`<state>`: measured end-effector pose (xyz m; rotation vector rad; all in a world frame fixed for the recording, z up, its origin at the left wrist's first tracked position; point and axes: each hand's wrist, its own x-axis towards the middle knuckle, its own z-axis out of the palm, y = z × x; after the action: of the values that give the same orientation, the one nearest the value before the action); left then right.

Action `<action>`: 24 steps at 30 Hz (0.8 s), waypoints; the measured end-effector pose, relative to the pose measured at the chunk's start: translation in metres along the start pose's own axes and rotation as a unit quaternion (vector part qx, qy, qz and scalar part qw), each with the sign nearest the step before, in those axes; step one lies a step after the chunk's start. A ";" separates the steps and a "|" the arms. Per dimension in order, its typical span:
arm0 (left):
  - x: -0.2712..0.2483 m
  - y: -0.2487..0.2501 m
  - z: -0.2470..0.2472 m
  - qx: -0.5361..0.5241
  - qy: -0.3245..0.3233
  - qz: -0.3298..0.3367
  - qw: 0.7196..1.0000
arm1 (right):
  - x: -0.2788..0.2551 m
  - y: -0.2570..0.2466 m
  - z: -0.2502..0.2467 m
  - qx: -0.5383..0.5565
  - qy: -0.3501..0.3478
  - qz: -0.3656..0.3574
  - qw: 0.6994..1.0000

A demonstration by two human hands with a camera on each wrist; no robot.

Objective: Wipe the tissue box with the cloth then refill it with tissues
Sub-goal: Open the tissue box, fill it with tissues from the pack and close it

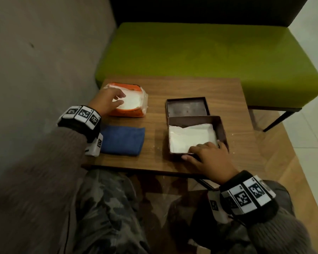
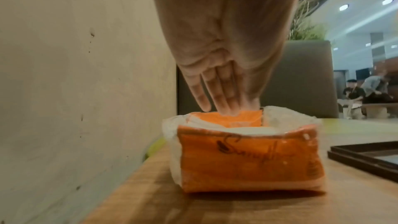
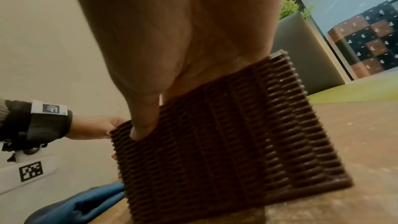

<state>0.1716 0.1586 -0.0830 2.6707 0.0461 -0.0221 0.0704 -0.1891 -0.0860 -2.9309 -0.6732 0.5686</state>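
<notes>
A brown woven tissue box (image 1: 221, 129) stands lidless at the table's right, with white tissues (image 1: 189, 136) lying inside. My right hand (image 1: 200, 151) grips its near wall: the thumb (image 3: 141, 125) presses the outer weave of the box (image 3: 226, 134) and the fingers reach over the rim. Just behind the box lies its lid (image 1: 187, 108), upturned. At the far left sits an orange tissue pack (image 1: 128, 113), torn at the top. My left hand (image 1: 118, 99) reaches into it with straight fingers (image 2: 217, 106) touching the tissues. A folded blue cloth (image 1: 122, 140) lies near my left wrist.
The small wooden table (image 1: 154, 162) stands against a grey wall (image 1: 35, 61) on the left. A green bench (image 1: 209, 57) runs behind it. My knees are under the near edge. Bare wood lies between the pack and the box.
</notes>
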 end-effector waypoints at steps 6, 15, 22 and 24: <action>0.020 0.006 0.011 0.102 -0.115 0.035 0.988 | 0.003 0.001 0.006 0.003 0.021 0.004 1.000; 0.035 0.000 0.021 0.169 -0.129 0.074 0.974 | 0.007 0.004 0.015 0.014 0.071 -0.013 0.997; 0.040 -0.003 0.019 0.098 -0.079 0.065 0.990 | 0.007 0.005 0.015 0.011 0.069 -0.020 0.997; 0.038 -0.003 0.018 0.107 -0.072 0.068 0.989 | 0.007 0.004 0.016 0.013 0.074 -0.019 0.997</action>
<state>0.2095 0.1540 -0.1009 2.8710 -0.1959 -0.1866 0.0722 -0.1900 -0.1039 -2.8937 -0.6964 0.3495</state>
